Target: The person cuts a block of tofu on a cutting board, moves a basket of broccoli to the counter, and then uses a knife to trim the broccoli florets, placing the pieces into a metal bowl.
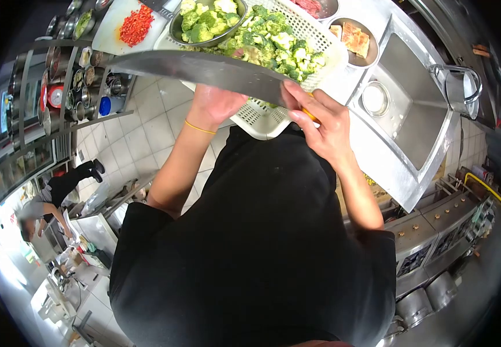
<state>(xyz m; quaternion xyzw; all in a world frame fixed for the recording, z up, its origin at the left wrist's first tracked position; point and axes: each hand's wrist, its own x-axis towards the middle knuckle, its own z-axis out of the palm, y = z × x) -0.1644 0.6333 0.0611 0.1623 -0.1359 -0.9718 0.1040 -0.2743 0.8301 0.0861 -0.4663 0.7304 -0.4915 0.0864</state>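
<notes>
Right hand [320, 124] is closed around the yellow handle of a cleaver [204, 69], fingers curled tight. The wide blade runs flat out to the left, across the near side of the white basket [262, 113].

Left hand [213, 104] is up against the basket's near rim, yellow band on the wrist. Its fingers are hidden behind the blade, so can't tell the grip.

The basket is full of broccoli florets [273, 37]. It sits at the near edge of the steel counter [343, 81], with its near corner sticking out past the edge over the tiled floor [146, 127].

A metal bowl [207, 23] with more broccoli is on the basket's far left side, touching it. A white cutting board [112, 32] with chopped red pepper [136, 26] is at the counter's far left.

Toward the far edge there is a round dish of tan slices [354, 39] and a dish of red meat [314, 7]. The sink [418, 115] is just right of the basket, with a steel pot [458, 87] at its right rim.

Another person [54, 199] is bent over a station at lower left, well apart.
</notes>
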